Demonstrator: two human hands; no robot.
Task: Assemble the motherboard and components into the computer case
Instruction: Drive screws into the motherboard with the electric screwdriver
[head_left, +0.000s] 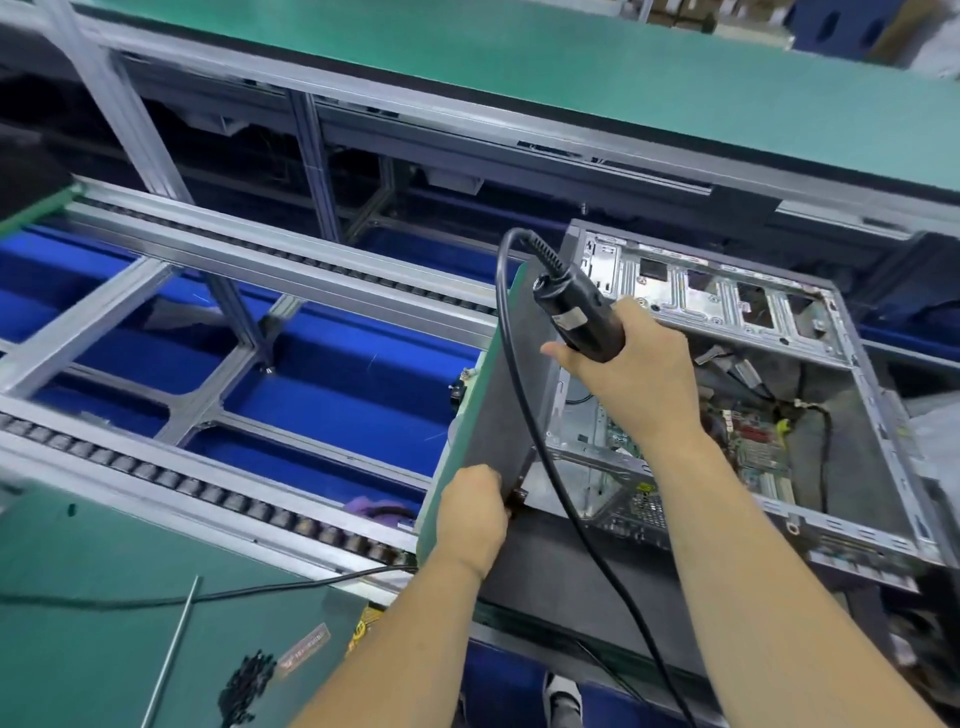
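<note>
An open metal computer case (852, 415) lies on its side on a tilted pallet board (498, 405). Inside it I see the green motherboard (756, 452) and loose cables. My right hand (644, 374) grips a black electric screwdriver (576, 312) above the case's left part; its black cord (524, 415) loops up and runs down toward me. The screwdriver's tip is hidden behind my hand. My left hand (472, 519) grips the near corner of the board, at the case's near left corner.
A roller conveyor with aluminium rails (234, 499) over blue trays runs to the left. A green mat (104, 597) at bottom left holds a pile of black screws (247, 686), a thin metal rod (171, 654) and a cable. A green shelf (519, 67) spans the back.
</note>
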